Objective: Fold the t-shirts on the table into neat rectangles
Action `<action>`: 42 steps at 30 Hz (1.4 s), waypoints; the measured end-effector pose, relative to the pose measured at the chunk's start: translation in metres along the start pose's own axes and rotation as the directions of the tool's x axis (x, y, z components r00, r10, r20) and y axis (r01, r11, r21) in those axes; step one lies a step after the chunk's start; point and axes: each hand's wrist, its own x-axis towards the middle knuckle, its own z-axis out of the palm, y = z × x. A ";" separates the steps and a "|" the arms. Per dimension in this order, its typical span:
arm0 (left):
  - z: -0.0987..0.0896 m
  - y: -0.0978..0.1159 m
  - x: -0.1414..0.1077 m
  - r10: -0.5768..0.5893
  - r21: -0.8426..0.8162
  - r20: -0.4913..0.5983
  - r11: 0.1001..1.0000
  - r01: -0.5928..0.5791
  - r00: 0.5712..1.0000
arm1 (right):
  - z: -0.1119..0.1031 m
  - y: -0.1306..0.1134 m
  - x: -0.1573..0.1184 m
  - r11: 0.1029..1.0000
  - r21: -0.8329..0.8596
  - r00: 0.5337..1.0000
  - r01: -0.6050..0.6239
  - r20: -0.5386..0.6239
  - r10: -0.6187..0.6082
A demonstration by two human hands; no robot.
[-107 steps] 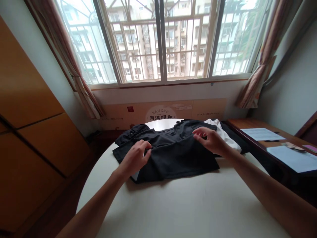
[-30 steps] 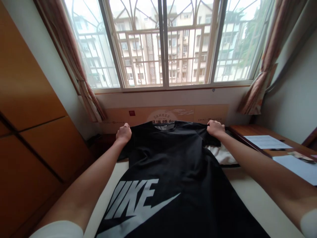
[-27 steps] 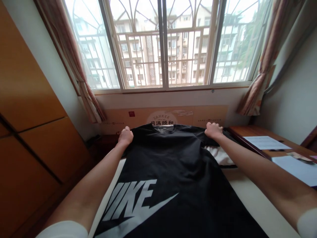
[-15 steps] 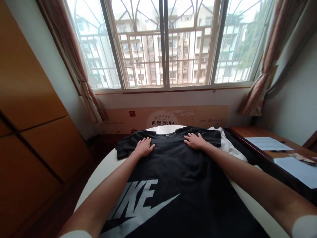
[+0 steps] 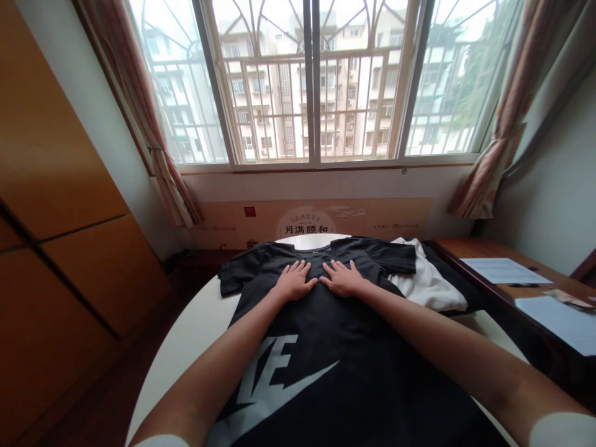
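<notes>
A black T-shirt [image 5: 354, 335] with a large grey printed logo lies spread out on a round white table [image 5: 186, 329], its collar toward the window. My left hand [image 5: 295, 280] rests flat on the upper chest of the shirt, fingers spread. Close beside it, my right hand [image 5: 341, 278] also lies flat on the fabric with fingers apart. The two thumbs nearly meet, with a small gap between them. Neither hand grips anything. My forearms cover part of the logo and the shirt's right side.
White cloth [image 5: 428, 279] lies bunched beyond the right sleeve. A brown wooden desk [image 5: 451, 248] at the right holds papers [image 5: 503, 270]. Behind the table are a printed cardboard panel [image 5: 395, 217] and a barred window. An orange-brown cabinet [image 5: 56, 155] stands at the left.
Both hands have moved inward across the shirt, from near the sleeves to the middle of the chest. More of the right sleeve and the white cloth shows.
</notes>
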 end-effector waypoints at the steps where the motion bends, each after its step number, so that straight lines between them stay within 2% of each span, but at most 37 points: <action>1: 0.000 -0.002 -0.001 0.003 -0.003 -0.003 1.000 -0.003 1.000 | 0.000 0.001 -0.001 1.000 -0.002 1.000 0.001 -0.004 -0.001; 4: 0.000 -0.010 -0.003 -0.034 -0.002 -0.021 0.999 0.034 0.999 | -0.001 0.004 -0.004 1.000 -0.009 1.000 -0.006 -0.009 0.006; 8: 0.002 -0.027 -0.005 -0.164 -0.005 -0.070 0.986 0.164 0.984 | 0.002 0.006 -0.003 1.000 -0.013 1.000 -0.015 -0.021 0.015; 12: 0.000 -0.057 -0.015 -0.316 -0.017 -0.131 0.949 0.316 0.940 | 0.007 0.008 -0.001 1.000 -0.009 0.999 -0.017 -0.040 0.016; 16: -0.007 -0.082 -0.027 -0.400 -0.019 -0.169 0.915 0.403 0.901 | 0.010 0.011 -0.002 0.999 -0.026 0.998 -0.019 -0.053 0.017; 22: -0.009 -0.084 -0.032 -0.483 -0.008 -0.163 0.872 0.489 0.860 | 0.013 0.012 -0.001 0.998 0.063 0.995 0.012 -0.102 -0.005; 24: -0.008 -0.082 -0.033 -0.493 0.009 -0.171 0.865 0.502 0.853 | 0.007 0.016 -0.001 0.994 0.108 0.989 0.015 -0.145 0.001; 26: -0.007 -0.078 -0.035 -0.466 0.037 -0.189 0.876 0.480 0.865 | -0.005 0.026 -0.001 0.990 0.137 0.978 -0.028 -0.202 0.055; 28: -0.005 -0.070 -0.035 -0.360 0.070 -0.198 0.923 0.380 0.912 | -0.020 0.046 -0.005 0.979 0.167 0.948 -0.119 -0.273 0.162; 30: -0.002 -0.060 -0.034 -0.209 0.073 -0.171 0.972 0.224 0.963 | -0.034 0.073 -0.012 0.950 0.196 0.897 -0.243 -0.328 0.298; 33: 0.003 -0.044 -0.031 -0.072 0.024 -0.077 0.997 0.074 0.994 | -0.045 0.122 -0.027 0.865 0.238 0.797 -0.442 -0.337 0.500; 35: 0.004 -0.038 -0.030 -0.061 0.006 -0.037 0.998 0.061 0.997 | -0.046 0.153 -0.037 0.806 0.258 0.742 -0.533 -0.316 0.592; 38: 0.003 -0.036 -0.031 -0.061 0.006 -0.039 0.998 0.061 0.997 | -0.042 0.185 -0.048 0.756 0.279 0.695 -0.593 -0.296 0.655; 42: 0.000 -0.036 -0.034 -0.066 0.002 -0.041 0.998 0.066 0.997 | -0.041 0.201 -0.048 0.728 0.305 0.647 -0.614 -0.335 0.685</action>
